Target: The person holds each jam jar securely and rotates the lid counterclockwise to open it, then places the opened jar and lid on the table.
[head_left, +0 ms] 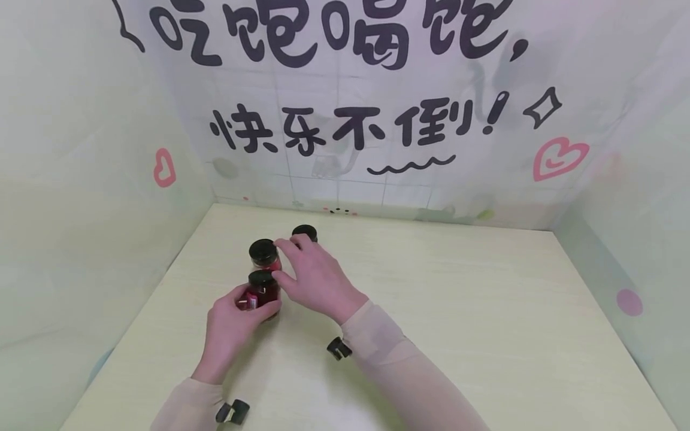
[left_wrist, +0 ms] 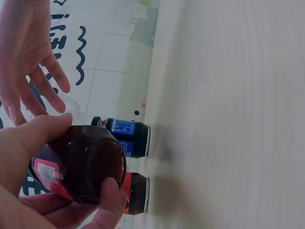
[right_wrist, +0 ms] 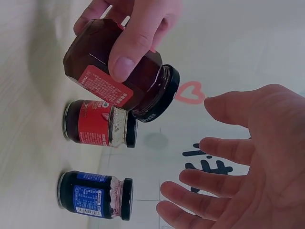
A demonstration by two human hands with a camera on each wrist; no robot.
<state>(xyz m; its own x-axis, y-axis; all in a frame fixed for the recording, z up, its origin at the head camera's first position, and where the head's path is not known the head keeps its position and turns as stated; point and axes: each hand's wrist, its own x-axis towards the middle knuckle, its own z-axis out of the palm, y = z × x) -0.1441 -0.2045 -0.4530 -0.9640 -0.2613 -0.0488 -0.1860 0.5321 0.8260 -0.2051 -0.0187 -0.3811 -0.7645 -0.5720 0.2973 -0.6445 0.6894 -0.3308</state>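
My left hand [head_left: 230,326] grips a faceted glass jar [right_wrist: 112,67] of dark contents, with a red label and a black lid [right_wrist: 159,95]. In the right wrist view the jar tilts, its base raised off the table. Beside that lid, my right hand [head_left: 318,278] has its fingers spread and loosely bent, with nothing in them. Behind the held jar stands a second jar [right_wrist: 95,124] with a red label and black lid. A third jar [right_wrist: 93,195], dark with a blue label, stands farther back, partly hidden by the right hand in the head view.
The pale wood-grain table [head_left: 458,311] reaches back to a printed wall sheet [head_left: 345,173] with black lettering and pink hearts. Similar sheets enclose the left and right sides. A black clip-like piece [head_left: 338,348] sits at the right wrist, another black piece [head_left: 233,412] at the left.
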